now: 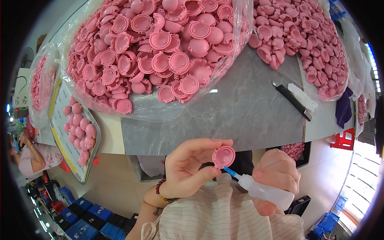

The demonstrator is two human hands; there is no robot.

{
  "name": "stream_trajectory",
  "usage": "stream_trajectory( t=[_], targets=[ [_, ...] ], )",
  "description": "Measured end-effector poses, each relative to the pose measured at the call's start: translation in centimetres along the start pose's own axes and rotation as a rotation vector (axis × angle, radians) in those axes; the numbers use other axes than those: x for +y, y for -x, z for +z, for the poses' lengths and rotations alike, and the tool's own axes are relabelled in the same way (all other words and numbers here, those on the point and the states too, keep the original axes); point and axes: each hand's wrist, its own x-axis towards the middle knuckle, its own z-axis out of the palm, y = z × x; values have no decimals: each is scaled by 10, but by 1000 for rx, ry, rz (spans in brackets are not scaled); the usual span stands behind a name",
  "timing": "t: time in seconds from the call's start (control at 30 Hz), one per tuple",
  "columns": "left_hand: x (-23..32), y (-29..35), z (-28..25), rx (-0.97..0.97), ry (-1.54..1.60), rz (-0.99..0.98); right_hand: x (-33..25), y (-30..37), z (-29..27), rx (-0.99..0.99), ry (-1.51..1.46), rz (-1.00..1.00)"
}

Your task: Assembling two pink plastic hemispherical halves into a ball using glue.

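Observation:
Between thumb and fingers, my left hand [190, 166] pinches a pink plastic half-shell [225, 155], its hollow side facing up. My right hand [276, 178] is wrapped round a white squeeze bottle [267, 194] with a blue needle tip. That tip meets the lower edge of the half-shell, close to my left thumb; whether any liquid comes out is too small to see. Both hands are in front of the grey tabletop's near edge. Beyond them lies a big heap of similar pink half-shells [160, 63] on a clear plastic bag.
A second bagged heap of smaller pink pieces [312, 44] is at the far right. A black-handled cutter knife [292, 100] rests on the grey tabletop [172, 134]. At left, a tray [82, 176] holds several closed pink balls [80, 130]. Another person [34, 158] sits farther left.

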Motion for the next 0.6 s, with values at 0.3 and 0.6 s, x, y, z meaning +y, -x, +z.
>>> stream_trajectory(
  t=[0.3, 0.6],
  targets=[
    [4, -1, 1, -29, -52, 33, 1, 0, 3, 64, 6, 40],
    [3, 0, -1, -51, -120, 68, 6, 1, 1, 111, 41, -41]
  ],
)
